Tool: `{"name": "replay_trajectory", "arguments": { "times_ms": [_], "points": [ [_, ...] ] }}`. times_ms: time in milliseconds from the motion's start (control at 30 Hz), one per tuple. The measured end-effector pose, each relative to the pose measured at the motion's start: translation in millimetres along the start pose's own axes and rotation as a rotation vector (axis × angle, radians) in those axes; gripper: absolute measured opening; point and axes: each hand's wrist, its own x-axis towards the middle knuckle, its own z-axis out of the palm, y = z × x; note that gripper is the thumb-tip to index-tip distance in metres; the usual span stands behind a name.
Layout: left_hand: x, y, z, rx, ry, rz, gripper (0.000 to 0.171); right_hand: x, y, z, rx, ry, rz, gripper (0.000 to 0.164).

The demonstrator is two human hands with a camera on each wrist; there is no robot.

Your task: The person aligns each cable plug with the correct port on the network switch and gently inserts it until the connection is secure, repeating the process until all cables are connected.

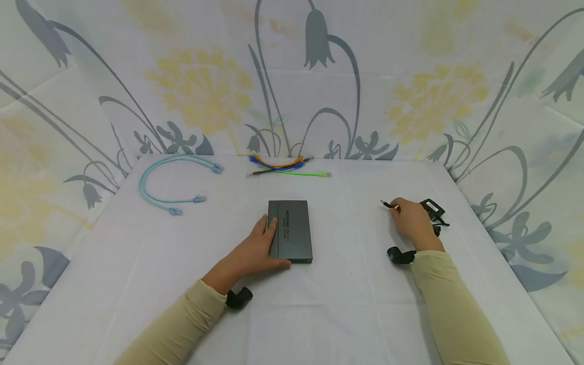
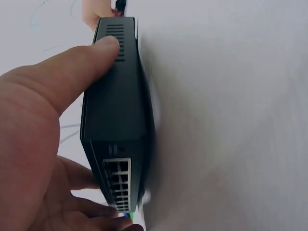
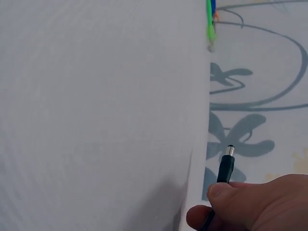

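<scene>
A dark grey Netgear network switch (image 1: 295,233) lies on the white cloth near the middle of the table. My left hand (image 1: 256,249) grips it from the left, with the thumb on the vented short side and the fingers along the edge by the ports. In the left wrist view, a row of metal-framed ports (image 2: 122,180) faces the fingers. Off to the right, my right hand (image 1: 410,220) pinches the black barrel plug (image 3: 226,166) of a power cord between thumb and fingers, its metal tip pointing away. The power adapter (image 1: 432,207) sits just behind that hand, partly covered by it.
A light blue network cable (image 1: 150,195) lies curved at the back left. Several short cables in orange, blue, black and green (image 1: 296,173) are bunched at the back middle. Flower-patterned cloth (image 1: 283,76) hangs behind and at both sides of the table.
</scene>
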Motion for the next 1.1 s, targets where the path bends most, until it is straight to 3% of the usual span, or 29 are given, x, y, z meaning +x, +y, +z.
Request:
{"name": "replay_trajectory", "arguments": {
  "times_ms": [133,367,600,1100],
  "points": [
    [0.6,1.0,1.8,-0.050,0.021,-0.004,0.113,2.5,-6.6,1.9,0.017,0.028,-0.016,0.027],
    [1.0,1.1,3.9,-0.130,0.038,0.049,0.105,6.2,-17.5,5.4,0.087,0.035,-0.078,0.025],
    [-0.3,1.5,6.0,-0.103,0.010,0.062,0.093,9.9,-23.0,10.7,0.136,0.033,-0.121,0.024],
    [0.9,-1.9,10.5,-0.113,0.019,0.108,0.093,18.2,-45.1,24.5,0.250,-0.019,-0.123,0.025]
  ]
}}
